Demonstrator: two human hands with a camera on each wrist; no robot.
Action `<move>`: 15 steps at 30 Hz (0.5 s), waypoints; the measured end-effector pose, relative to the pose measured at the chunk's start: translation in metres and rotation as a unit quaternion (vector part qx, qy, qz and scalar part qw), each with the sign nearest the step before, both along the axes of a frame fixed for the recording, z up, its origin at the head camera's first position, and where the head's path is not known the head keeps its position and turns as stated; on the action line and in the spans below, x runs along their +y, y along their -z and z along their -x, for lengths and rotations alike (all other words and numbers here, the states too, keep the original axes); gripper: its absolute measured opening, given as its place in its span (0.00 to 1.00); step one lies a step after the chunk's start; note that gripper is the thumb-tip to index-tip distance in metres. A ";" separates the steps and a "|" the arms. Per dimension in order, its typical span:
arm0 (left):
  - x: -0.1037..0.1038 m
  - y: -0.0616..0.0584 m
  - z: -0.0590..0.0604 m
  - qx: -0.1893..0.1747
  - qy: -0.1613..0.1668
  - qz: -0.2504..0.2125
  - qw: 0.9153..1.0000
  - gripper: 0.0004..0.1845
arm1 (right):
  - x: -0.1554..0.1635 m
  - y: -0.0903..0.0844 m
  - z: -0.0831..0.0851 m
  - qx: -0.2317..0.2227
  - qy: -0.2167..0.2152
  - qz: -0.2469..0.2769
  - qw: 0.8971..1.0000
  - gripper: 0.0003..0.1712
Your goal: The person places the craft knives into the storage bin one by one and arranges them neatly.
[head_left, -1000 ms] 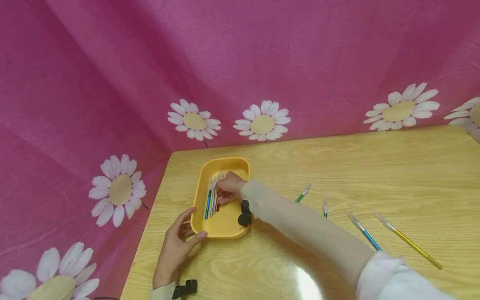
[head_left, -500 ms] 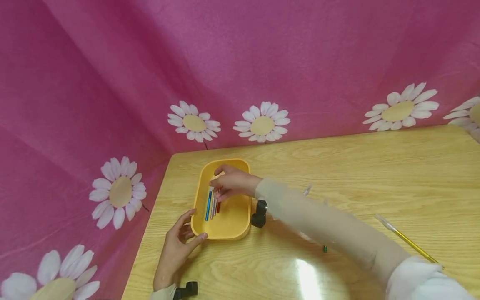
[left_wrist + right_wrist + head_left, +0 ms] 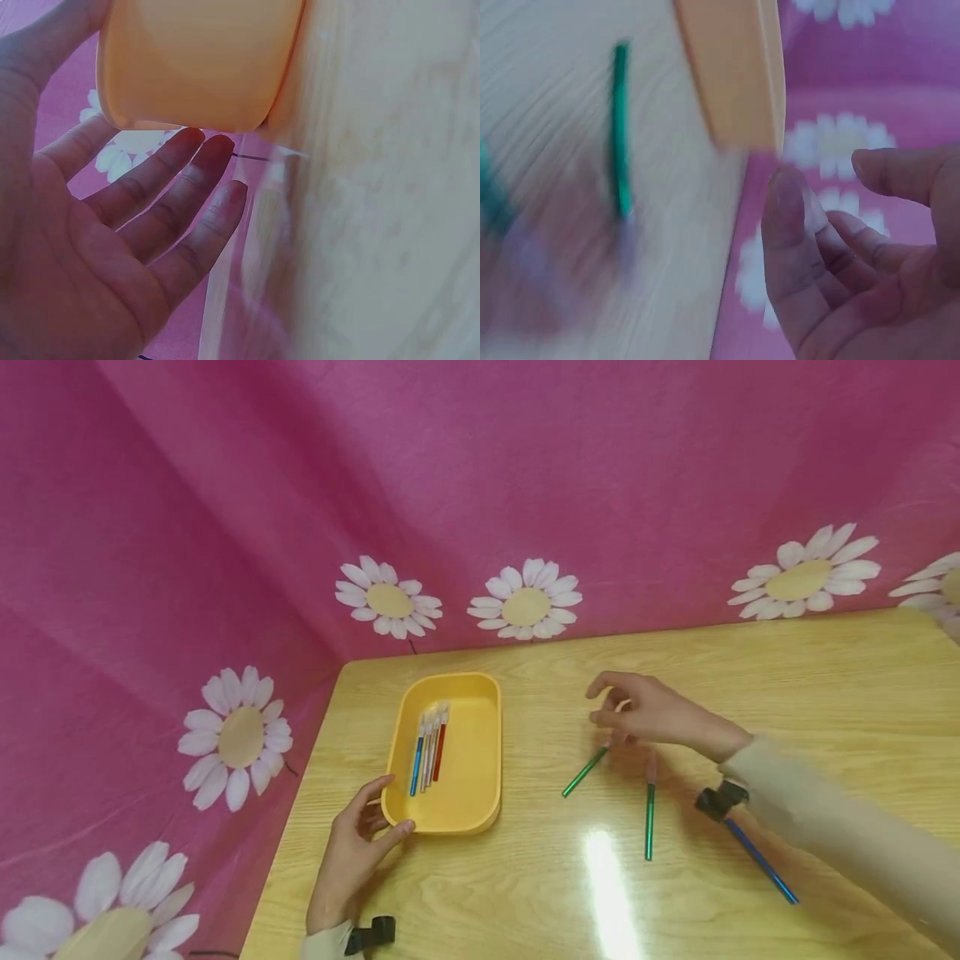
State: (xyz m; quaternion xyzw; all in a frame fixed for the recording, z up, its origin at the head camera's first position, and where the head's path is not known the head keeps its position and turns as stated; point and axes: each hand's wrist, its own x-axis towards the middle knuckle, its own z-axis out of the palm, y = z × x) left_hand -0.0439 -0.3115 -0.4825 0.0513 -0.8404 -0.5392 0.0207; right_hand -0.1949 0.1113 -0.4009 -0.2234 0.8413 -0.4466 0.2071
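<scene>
Near the table's left side lies a yellow tray [image 3: 480, 760]. In it, side by side, are several slim pen-like tools with pale capped tips: a blue one [image 3: 416, 768], silvery ones and a red one [image 3: 439, 753]. My left hand [image 3: 352, 852] rests on the tray's near left corner, thumb and fingers spread; the left wrist view shows its fingers straight against the outer wall. My right hand [image 3: 648, 714] hovers over the table right of the tray, fingers loosely bent and holding nothing. Below it lie two green tools [image 3: 587, 770], their tips partly under the hand or blurred.
A blue tool [image 3: 761, 862] lies partly under the right wrist's black camera mount [image 3: 720, 800]. The wooden table [image 3: 540, 877] meets a pink cloth [image 3: 637, 485] with daisies along its back and left edges. Light glares off the table's front.
My right hand has left the tray and moved right, over the green tools. The tools in the tray lie uncovered, while the right arm now hides the yellow tool. My left hand stays put.
</scene>
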 end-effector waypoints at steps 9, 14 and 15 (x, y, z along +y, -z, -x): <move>0.001 -0.003 -0.001 -0.007 -0.014 -0.001 1.000 0.38 | 0.118 0.029 -0.028 0.042 0.086 -0.063 0.993 0.13; 0.002 -0.001 -0.001 -0.001 -0.010 0.003 1.000 0.38 | 0.160 0.052 -0.049 0.097 0.083 -0.129 0.983 0.04; 0.002 0.000 -0.001 0.000 -0.008 0.005 1.000 0.38 | 0.166 0.057 -0.054 0.102 0.079 -0.136 0.982 0.03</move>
